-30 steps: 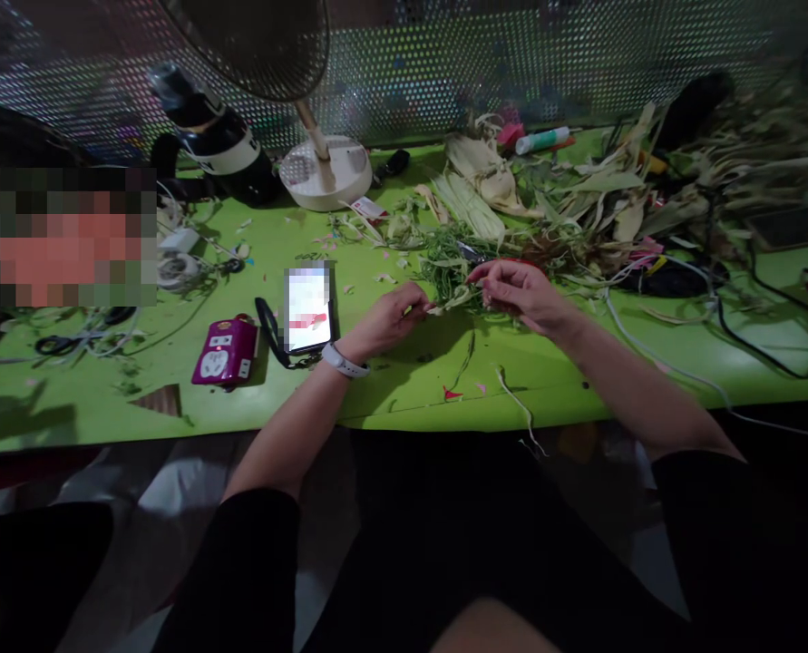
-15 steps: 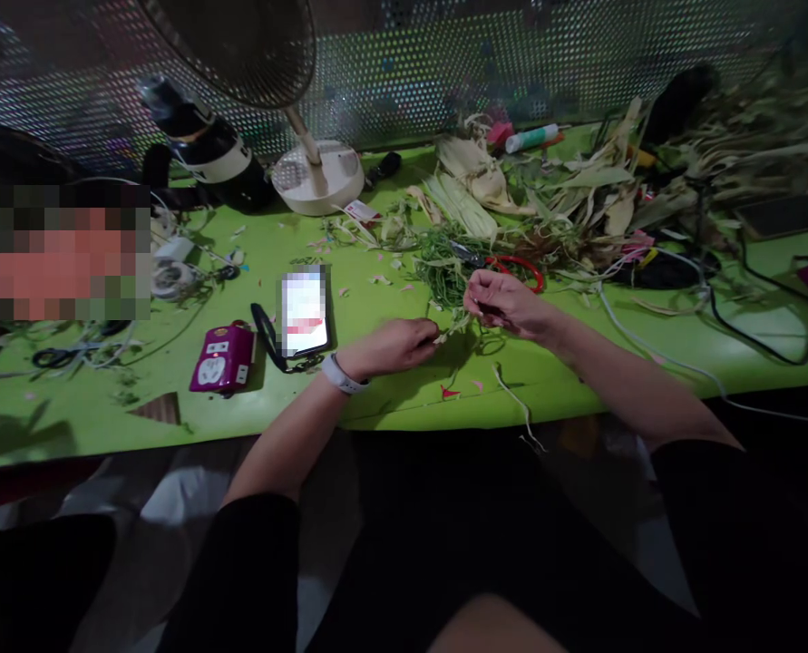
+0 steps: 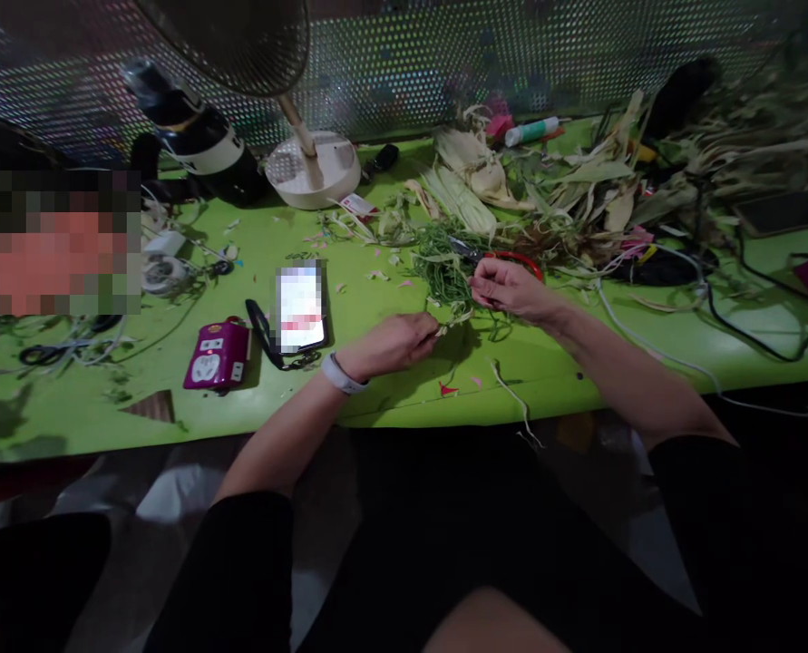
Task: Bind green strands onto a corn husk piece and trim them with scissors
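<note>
My left hand (image 3: 394,342) rests on the green table (image 3: 390,390) with its fingers pinched on one end of a thin pale-green husk strip (image 3: 454,319). My right hand (image 3: 509,288) is closed on the other end of that strip, just in front of a tangle of green strips (image 3: 437,263). Red-handled scissors (image 3: 505,258) lie right behind my right hand. A white watch band sits on my left wrist.
A phone (image 3: 299,307) and a purple power strip (image 3: 217,354) lie left of my hands. A fan base (image 3: 313,170) stands at the back. Corn husks (image 3: 472,181) pile up at the back right among black cables (image 3: 736,317). More scissors (image 3: 43,349) lie at the far left.
Both hands drew a little nearer to me and then held there, still pinching the strip; my right hand shifted slightly back toward the scissors.
</note>
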Action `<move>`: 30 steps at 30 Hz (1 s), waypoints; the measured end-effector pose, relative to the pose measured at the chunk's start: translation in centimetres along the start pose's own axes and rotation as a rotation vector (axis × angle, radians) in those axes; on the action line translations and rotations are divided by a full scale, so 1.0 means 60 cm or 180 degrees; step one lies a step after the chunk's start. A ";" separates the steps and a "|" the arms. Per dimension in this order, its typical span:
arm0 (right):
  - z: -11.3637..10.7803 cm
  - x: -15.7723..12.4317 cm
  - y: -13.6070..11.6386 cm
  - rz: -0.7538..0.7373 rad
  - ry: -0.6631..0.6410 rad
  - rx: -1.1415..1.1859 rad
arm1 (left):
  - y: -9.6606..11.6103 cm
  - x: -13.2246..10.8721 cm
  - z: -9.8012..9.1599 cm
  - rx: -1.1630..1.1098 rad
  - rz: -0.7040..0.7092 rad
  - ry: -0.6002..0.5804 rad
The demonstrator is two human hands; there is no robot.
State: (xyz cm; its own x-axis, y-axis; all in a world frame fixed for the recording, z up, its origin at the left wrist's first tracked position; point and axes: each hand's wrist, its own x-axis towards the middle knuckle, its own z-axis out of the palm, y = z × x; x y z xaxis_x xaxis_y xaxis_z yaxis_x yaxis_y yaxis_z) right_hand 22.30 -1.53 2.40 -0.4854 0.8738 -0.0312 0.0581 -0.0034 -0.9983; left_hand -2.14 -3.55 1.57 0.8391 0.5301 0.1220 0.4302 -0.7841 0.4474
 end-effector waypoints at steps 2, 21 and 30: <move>0.000 -0.002 0.000 0.0010 -0.0042 -0.0173 | -0.004 0.002 -0.005 -0.0300 0.0013 0.0233; 0.024 -0.016 0.010 -0.0365 -0.0881 -0.1817 | -0.003 0.018 0.008 -0.3720 -0.1614 0.0373; 0.030 -0.023 -0.012 -0.0165 -0.0705 -0.0717 | 0.002 0.017 0.011 -0.4043 -0.1854 0.0358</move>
State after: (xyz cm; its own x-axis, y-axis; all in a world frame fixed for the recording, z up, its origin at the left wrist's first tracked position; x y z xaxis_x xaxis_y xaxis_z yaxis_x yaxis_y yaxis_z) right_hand 21.33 -3.63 3.08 -0.6695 0.7426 -0.0152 0.2080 0.1678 -0.9636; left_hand -1.03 -3.28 1.17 0.5898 0.7441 -0.3139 0.0612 0.3464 0.9361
